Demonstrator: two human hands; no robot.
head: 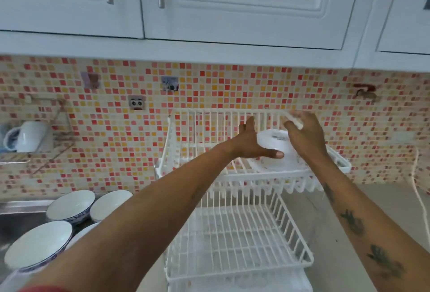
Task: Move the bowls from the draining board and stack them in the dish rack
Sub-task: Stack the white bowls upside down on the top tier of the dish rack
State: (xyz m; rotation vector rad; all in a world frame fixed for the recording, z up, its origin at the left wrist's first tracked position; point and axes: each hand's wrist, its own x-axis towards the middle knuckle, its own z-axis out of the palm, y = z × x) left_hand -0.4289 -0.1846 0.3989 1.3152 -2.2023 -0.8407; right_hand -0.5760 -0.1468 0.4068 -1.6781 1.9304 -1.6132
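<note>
A white two-tier wire dish rack (235, 233) stands on the counter against the tiled wall. In its top tier a white bowl (272, 142) lies upside down, its base toward me. My left hand (253, 142) grips the bowl's left side with the thumb under it. My right hand (304, 133) rests on its right side, fingers spread and blurred. On the steel draining board (23, 208) at lower left sit several white bowls with blue-patterned outsides (69, 205), upright and empty. My left forearm partly covers one of them.
White wall cupboards hang overhead. A white mug (28, 135) sits in a wire holder on the wall at left. A white cord (418, 198) runs down the wall at far right. The rack's lower tier holds nothing.
</note>
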